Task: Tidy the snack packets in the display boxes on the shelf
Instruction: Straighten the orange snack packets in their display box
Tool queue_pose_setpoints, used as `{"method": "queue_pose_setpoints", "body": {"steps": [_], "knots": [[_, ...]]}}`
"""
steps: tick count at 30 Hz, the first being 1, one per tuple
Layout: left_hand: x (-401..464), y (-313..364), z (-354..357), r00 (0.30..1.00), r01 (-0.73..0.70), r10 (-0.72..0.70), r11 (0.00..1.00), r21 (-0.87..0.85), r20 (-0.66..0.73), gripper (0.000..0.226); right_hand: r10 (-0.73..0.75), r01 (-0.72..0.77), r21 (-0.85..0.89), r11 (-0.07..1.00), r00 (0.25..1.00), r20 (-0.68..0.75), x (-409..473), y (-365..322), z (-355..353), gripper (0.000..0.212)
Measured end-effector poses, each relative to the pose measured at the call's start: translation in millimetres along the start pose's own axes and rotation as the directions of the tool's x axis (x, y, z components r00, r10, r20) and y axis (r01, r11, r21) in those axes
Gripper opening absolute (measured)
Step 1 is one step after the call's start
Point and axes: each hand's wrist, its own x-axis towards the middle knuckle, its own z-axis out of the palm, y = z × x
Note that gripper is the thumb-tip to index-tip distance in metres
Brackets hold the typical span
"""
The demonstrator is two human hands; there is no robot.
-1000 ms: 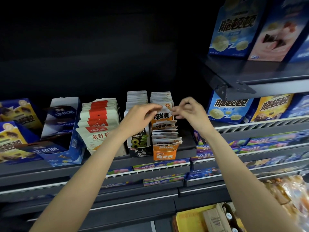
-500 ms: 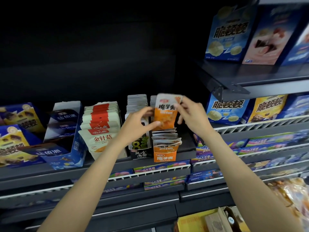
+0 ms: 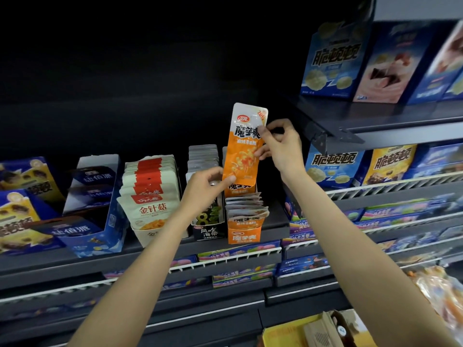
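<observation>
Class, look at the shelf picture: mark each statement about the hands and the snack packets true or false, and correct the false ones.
1. Both hands hold the orange packet. True: the left hand pinches its bottom, the right hand its right edge.
2. The packet lies flat in the orange display box. False: it is raised upright above the box.
3. The black display box stands left of the orange one. True.
4. The orange display box holds no packets. False: packets fill it.
</observation>
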Motion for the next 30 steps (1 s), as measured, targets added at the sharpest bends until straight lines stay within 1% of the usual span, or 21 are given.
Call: {"method": "queue_pose_setpoints", "body": {"steps": [2,3,4,6,7,8,9,10,11,13,14,16,19,22,25,28,30], "knots": [[0,-1,3,1.0,-0.015,0.016,0.999,0.052,-0.027,0.007,-0.041,0.041,-0.014,0.999,0.999,0.024,-4,2,3,0.013],[0,-2,5,0.998,-0.03,0.034,0.995,0.094,-0.045,0.009,-0.063,0.066,-0.05,0.997,0.997,0.054,-7,4,5,0.016],[0,-3,7,0.995,-0.059,0.07,0.986,0.159,-0.067,0.013,-0.086,0.096,-0.125,0.987,0.993,0.086,-11,6,9,0.024],[1,-7,10,0.973,-0.164,0.208,0.926,0.341,-0.096,0.017,-0.136,0.17,-0.344,0.924,0.983,0.12,-19,11,18,0.052],[2,-7,12,0.956,-0.221,0.281,0.879,0.422,-0.085,0.017,-0.158,0.191,-0.43,0.882,0.981,0.111,-22,13,23,0.064],[2,-7,13,0.941,-0.265,0.332,0.839,0.476,-0.061,0.018,-0.18,0.2,-0.485,0.852,0.98,0.09,-24,13,27,0.07],[2,-7,13,0.933,-0.292,0.358,0.811,0.507,-0.035,0.021,-0.199,0.205,-0.511,0.835,0.978,0.067,-25,13,30,0.07],[2,-6,13,0.931,-0.305,0.366,0.799,0.518,-0.017,0.027,-0.21,0.207,-0.514,0.832,0.976,0.053,-25,12,32,0.066],[1,-5,11,0.935,-0.302,0.355,0.809,0.505,-0.008,0.036,-0.212,0.209,-0.495,0.843,0.976,0.052,-25,10,31,0.059],[0,-2,7,0.961,-0.247,0.276,0.892,0.38,-0.024,0.054,-0.206,0.222,-0.389,0.894,0.975,0.085,-23,7,25,0.04],[-1,-3,5,0.974,-0.205,0.225,0.934,0.291,-0.036,0.058,-0.199,0.221,-0.314,0.923,0.975,0.101,-22,6,20,0.029],[-1,-4,2,0.987,-0.142,0.152,0.977,0.157,-0.051,0.052,-0.17,0.188,-0.177,0.966,0.979,0.11,-20,7,9,0.013],[-1,-4,4,0.994,-0.082,0.089,0.991,0.105,-0.061,0.036,-0.051,0.048,0.031,0.998,0.993,0.107,-18,10,-2,0.012],[0,-4,6,0.994,-0.026,0.031,0.999,0.04,-0.105,0.027,0.054,-0.074,0.189,0.979,0.992,0.111,-16,14,-8,0.013],[2,-6,5,0.993,-0.036,0.04,0.999,0.033,-0.113,0.025,0.121,-0.155,0.238,0.959,0.981,0.151,-12,21,-11,0.015],[4,-8,4,0.993,-0.063,0.065,0.998,0.028,-0.095,0.011,0.16,-0.207,0.286,0.936,0.971,0.179,-10,22,-11,0.018],[4,-10,4,0.995,-0.056,0.056,0.998,0.007,-0.077,0.007,0.176,-0.23,0.311,0.922,0.966,0.192,-9,21,-10,0.019]]}}
